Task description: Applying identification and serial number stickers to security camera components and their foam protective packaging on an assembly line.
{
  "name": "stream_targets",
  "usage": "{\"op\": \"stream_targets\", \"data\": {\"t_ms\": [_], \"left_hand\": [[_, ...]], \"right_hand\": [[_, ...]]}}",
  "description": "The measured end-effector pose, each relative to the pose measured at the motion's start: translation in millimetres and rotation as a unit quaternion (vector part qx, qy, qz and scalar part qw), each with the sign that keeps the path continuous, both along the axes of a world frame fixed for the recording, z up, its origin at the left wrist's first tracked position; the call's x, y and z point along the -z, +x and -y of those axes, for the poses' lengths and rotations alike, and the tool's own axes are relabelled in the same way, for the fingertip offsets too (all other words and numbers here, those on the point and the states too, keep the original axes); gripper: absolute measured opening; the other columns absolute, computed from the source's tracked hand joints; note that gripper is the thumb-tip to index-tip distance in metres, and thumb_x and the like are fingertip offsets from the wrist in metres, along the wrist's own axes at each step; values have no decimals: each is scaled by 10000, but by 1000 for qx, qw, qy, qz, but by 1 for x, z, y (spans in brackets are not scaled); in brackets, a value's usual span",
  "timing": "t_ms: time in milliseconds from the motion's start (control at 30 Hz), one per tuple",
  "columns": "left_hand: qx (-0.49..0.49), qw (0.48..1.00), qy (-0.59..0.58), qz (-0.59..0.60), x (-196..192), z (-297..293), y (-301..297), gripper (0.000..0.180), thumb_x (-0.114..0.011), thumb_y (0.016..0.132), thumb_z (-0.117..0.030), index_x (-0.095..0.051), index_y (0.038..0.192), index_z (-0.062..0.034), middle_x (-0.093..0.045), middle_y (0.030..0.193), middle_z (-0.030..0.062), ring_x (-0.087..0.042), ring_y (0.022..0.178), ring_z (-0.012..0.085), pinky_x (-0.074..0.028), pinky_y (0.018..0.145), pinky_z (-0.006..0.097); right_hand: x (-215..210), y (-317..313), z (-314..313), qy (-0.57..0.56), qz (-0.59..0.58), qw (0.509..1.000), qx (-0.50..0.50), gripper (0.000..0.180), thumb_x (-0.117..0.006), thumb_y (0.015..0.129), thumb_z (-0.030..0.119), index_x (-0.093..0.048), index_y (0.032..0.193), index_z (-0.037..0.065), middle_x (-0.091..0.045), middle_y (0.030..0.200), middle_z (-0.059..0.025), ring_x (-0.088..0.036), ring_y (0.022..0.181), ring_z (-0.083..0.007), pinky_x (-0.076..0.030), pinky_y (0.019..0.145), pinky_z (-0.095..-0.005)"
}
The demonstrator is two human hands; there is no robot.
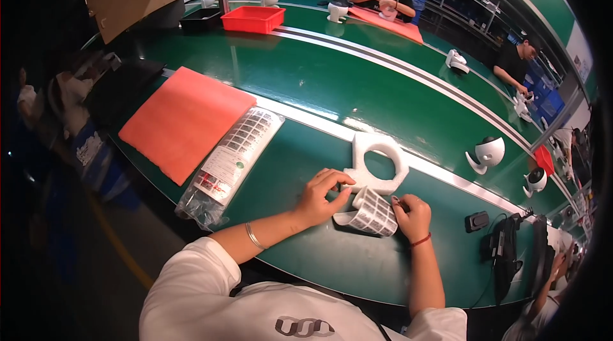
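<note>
Between left grip [317,197] and right grip [416,214], at the near part of the bench [287,156]: a curled label sheet [375,213], taken as the middle of the clock, with twelve straight ahead. Bent into a loose roll, with gridded face outward and plain white inside showing toward nine. Roll axis slanting roughly from ten to four; impossible to tell full length along the curl.

Left grip at ten, partly open, with a small gap between thumb and forefinger, apparently holding nothing; fingertips right by sheet and foam, contact impossible to tell. Right grip at three, nearly closed, thumb and forefinger pinched on the sheet's edge.

At twelve, close behind the sheet, a white foam ring [389,186]; beyond, a white strip [447,176] running ten to four. Toward ten, a bagged label stack [233,152], long axis seven to one, then an orange pad [185,124]. At three, well apart, a small black box [476,221]. Open room mainly between bagged stack and left grip, and from right grip toward four. Curved near edge of bench at six.
</note>
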State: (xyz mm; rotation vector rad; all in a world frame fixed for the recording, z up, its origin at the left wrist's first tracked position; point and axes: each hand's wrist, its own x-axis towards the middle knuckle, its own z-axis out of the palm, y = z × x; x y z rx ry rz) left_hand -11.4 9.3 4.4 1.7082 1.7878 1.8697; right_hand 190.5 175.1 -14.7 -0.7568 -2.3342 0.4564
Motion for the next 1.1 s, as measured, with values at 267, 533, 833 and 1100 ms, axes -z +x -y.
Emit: {"op": "stream_targets", "data": {"t_ms": [267,533,833,1100], "left_hand": [[-19,1000,-14,-17,2,-8,12,88,-651,798,-45,-646,883,-66,-641,845,55,-587,814,242,-467,749,340],[-20,999,-45,10,17,-3,3,430,-640,802,-78,-510,1210,-36,-574,1113,101,-530,1050,227,-393,926,348],[-42,984,-127,-117,14,-14,-8,441,-629,836,-138,-532,1260,-58,-458,1364,127,-386,1268,314,-275,1092,422],[18,975,-214,-61,25,-23,-11,411,-660,849,-179,-550,1227,-61,-565,1239,112,-479,1195,291,-343,1051,378]], "right_hand": [[-1,0,9,13,-28,999,36,258,-665,807,267,-598,668,61,-617,676,-124,-599,608,-326,-463,534,-410],[5,-6,-2,-71,-284,954,72,297,-640,893,236,-554,715,14,-490,590,-144,-482,502,-267,-381,493,-361],[20,2,-25,-295,-367,866,169,401,-580,940,412,-622,800,39,-505,560,3,-509,503,-89,-396,475,-269],[23,6,-30,-352,-398,835,143,396,-530,974,391,-616,796,48,-485,530,20,-481,474,-58,-366,449,-238]]}}
